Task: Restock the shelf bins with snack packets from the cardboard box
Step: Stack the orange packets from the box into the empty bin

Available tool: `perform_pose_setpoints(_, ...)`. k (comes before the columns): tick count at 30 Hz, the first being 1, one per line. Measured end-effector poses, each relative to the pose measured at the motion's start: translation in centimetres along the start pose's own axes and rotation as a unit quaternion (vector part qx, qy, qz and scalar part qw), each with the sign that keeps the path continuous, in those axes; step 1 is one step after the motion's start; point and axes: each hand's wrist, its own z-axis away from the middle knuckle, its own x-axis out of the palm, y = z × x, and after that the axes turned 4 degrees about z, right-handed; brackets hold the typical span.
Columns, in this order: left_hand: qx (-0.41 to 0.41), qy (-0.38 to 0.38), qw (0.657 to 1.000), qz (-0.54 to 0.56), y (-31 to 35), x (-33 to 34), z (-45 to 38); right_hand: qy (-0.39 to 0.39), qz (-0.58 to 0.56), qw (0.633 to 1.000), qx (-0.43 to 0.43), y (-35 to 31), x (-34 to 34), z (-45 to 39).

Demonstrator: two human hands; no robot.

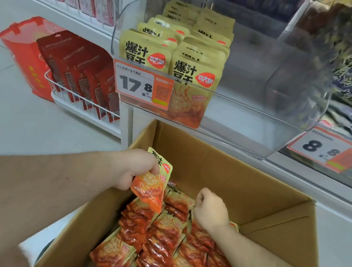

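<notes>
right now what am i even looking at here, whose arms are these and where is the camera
The one picture comes from a camera worn on a person's head, looking forward and down, so the two bare arms are that person's own. There is no machine. The left hand holds one snack packet above an open cardboard box full of the same orange packets. The right hand is curled just over the packets in the box; whether it grips one cannot be seen. Above the box is a clear shelf bin, with two rows of matching packets on its left side and bare space on its right.
</notes>
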Motion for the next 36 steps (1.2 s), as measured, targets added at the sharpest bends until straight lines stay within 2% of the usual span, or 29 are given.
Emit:
perform_pose_setpoints(3, 0.011, -0.012, 1.000, 0.001, 0.2, 0.3, 0.9, -0.050, 0.067, 0.996, 0.026, 0.7, 0.4, 0.7)
perform_pose_setpoints(7, 0.009, -0.022, 1.000, -0.010, -0.3, 0.7, 0.9, -0.070, 0.071, 0.992, 0.083, 0.9, 3.3, 0.0)
perform_pose_setpoints(12, -0.021, -0.018, 0.999, -0.028, -0.8, 0.4, 0.0, -0.096, 0.110, 0.988, 0.054, 0.5, 7.0, -1.9)
perform_pose_setpoints(17, -0.040, -0.010, 0.998, -0.050, -1.3, 0.4, -0.7, 0.039, 0.025, 0.999, 0.020, 0.7, 7.2, -1.8)
perform_pose_setpoints(23, -0.027, -0.005, 0.999, -0.038, -1.0, 0.4, -0.2, 0.119, -0.186, 0.975, 0.021, -0.6, 1.1, 2.6)
perform_pose_setpoints(26, -0.019, -0.011, 1.000, 0.000, -0.8, 0.0, 0.8, 0.163, -0.248, 0.954, -0.031, -2.5, -3.6, 6.3)
perform_pose_setpoints(28, -0.014, -0.014, 0.999, 0.036, -0.6, 0.0, 1.7, 0.209, -0.246, 0.939, -0.119, -3.9, -5.8, 8.7)
perform_pose_setpoints(30, 0.003, -0.031, 0.995, 0.091, -0.2, 0.3, 2.8, 0.253, -0.217, 0.918, -0.214, -4.8, -6.9, 10.1)
perform_pose_setpoints(32, 0.024, -0.065, 0.985, 0.155, 0.3, 0.9, 3.8, 0.255, -0.180, 0.908, -0.281, -5.3, -7.6, 10.7)
perform_pose_setpoints(36, 0.069, -0.148, 0.969, 0.187, 1.1, 2.0, 7.0, 0.251, -0.095, 0.902, -0.338, -6.2, -9.6, 11.4)
